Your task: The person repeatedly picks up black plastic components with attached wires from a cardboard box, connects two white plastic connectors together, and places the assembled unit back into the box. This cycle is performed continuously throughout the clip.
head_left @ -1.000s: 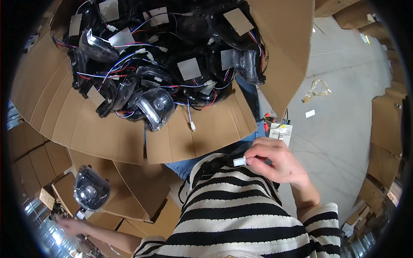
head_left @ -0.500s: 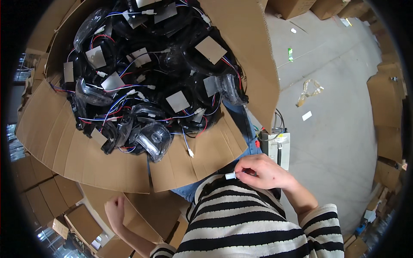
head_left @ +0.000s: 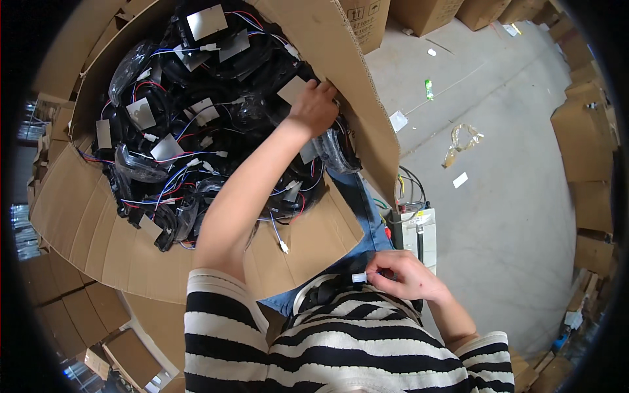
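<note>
My left arm reaches over the large open carton (head_left: 85, 229), and my left hand (head_left: 313, 110) is down among the black parts near its right wall. Its fingers bend beside a silver plate (head_left: 290, 90); their tips are hidden, so a grip cannot be made out. Just below the hand lies a black part in clear plastic wrap (head_left: 337, 150). At my waist, my right hand (head_left: 407, 275) is closed in a pinch around a small white plug connector (head_left: 359, 278). Red, blue and white wires with white connectors (head_left: 284, 247) trail across the parts and onto the front flap.
A pale box-shaped device (head_left: 418, 232) with cables stands right of the carton. Closed cartons line the back (head_left: 426, 13), right and lower left. Clear tape scraps (head_left: 462, 144), a green wrapper (head_left: 428, 90) and white paper bits lie on the grey floor.
My left hand has moved from low on the left, outside the carton, up into its right side. My right hand stays at the waist with the plug connector. The view has shifted slightly.
</note>
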Motion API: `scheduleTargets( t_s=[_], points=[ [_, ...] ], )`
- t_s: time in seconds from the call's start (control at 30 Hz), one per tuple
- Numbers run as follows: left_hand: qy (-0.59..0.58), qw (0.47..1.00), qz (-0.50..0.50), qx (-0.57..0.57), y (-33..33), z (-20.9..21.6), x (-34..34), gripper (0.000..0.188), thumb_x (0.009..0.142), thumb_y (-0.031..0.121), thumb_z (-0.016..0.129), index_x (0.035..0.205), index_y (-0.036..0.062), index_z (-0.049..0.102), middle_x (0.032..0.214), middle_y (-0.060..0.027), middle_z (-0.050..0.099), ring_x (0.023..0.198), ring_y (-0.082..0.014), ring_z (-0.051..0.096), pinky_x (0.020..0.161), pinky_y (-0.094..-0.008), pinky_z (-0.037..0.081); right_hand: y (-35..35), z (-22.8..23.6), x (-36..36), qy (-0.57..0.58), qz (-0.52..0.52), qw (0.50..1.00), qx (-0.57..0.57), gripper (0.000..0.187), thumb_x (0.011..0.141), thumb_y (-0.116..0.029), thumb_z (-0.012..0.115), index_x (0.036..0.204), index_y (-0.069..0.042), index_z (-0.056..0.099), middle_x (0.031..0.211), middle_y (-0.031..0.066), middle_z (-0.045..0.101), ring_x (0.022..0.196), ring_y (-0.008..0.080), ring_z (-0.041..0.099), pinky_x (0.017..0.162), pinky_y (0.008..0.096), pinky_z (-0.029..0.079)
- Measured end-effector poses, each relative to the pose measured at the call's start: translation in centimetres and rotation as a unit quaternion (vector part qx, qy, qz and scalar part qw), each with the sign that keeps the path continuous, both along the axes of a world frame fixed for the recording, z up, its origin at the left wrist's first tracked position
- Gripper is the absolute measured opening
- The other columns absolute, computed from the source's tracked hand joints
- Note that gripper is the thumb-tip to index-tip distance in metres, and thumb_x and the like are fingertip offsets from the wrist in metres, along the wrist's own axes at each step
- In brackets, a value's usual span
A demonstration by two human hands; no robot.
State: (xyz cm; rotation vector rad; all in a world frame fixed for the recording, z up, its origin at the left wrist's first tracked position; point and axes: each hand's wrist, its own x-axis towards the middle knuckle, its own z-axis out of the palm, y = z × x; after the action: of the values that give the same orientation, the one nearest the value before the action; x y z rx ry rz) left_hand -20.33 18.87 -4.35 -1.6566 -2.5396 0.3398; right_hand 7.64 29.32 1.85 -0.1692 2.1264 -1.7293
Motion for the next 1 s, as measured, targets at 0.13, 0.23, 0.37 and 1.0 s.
scheduleTargets(
  t_s=[0.13, 0.23, 0.37, 1.0],
  points=[
    [-0.188, 0.967, -0.029, 0.171, -4.1, 3.8, 1.3, 0.012, 0.068, 0.016, 0.055, 0.069, 0.0062, 0.062, 0.08, -0.0081, 0.054, 0.086, -0.0249, 0.049, 0.076, -0.0345, 0.039, 0.0, -0.2, -0.6, 0.019, 0.027, 0.999, -0.013, 0.009, 0.075, -0.009, 0.053, 0.075, 0.0, 0.054, 0.066, 0.0111, 0.053, 0.059, 0.0247, 0.053, 0.054, 0.0323, 0.041],
    [-0.336, 0.901, 0.062, 0.268, -9.5, 7.8, 4.5, 0.01, 0.071, 0.01, 0.055, 0.077, 0.0031, 0.059, 0.081, -0.0087, 0.057, 0.083, -0.0264, 0.051, 0.077, -0.0336, 0.041, -0.6, -0.2, -1.1, 0.038, 0.044, 0.998, -0.027, 0.009, 0.074, -0.009, 0.053, 0.076, 0.0, 0.053, 0.065, 0.011, 0.053, 0.059, 0.025, 0.052, 0.054, 0.0325, 0.041],
    [-0.584, 0.667, 0.215, 0.41, -13.6, 6.8, 11.5, 0.013, 0.083, 0.009, 0.049, 0.083, -0.0013, 0.057, 0.088, -0.0073, 0.057, 0.084, -0.0152, 0.053, 0.078, -0.0264, 0.041, -1.6, -0.3, -1.8, 0.058, 0.082, 0.994, -0.038, 0.008, 0.074, -0.008, 0.054, 0.076, 0.0, 0.053, 0.065, 0.011, 0.053, 0.059, 0.0253, 0.052, 0.053, 0.0327, 0.041],
    [-0.696, 0.51, 0.327, 0.385, -17.6, 6.3, 22.8, 0.036, 0.089, 0.012, 0.035, 0.122, -0.0031, 0.031, 0.083, -0.0016, 0.042, 0.068, -0.0084, 0.039, 0.064, -0.0194, 0.037, -6.2, 0.4, -2.7, 0.041, 0.086, 0.995, -0.04, 0.006, 0.073, -0.006, 0.055, 0.074, -0.002, 0.053, 0.059, 0.007, 0.049, 0.049, 0.0179, 0.046, 0.045, 0.0277, 0.035]
  ],
)
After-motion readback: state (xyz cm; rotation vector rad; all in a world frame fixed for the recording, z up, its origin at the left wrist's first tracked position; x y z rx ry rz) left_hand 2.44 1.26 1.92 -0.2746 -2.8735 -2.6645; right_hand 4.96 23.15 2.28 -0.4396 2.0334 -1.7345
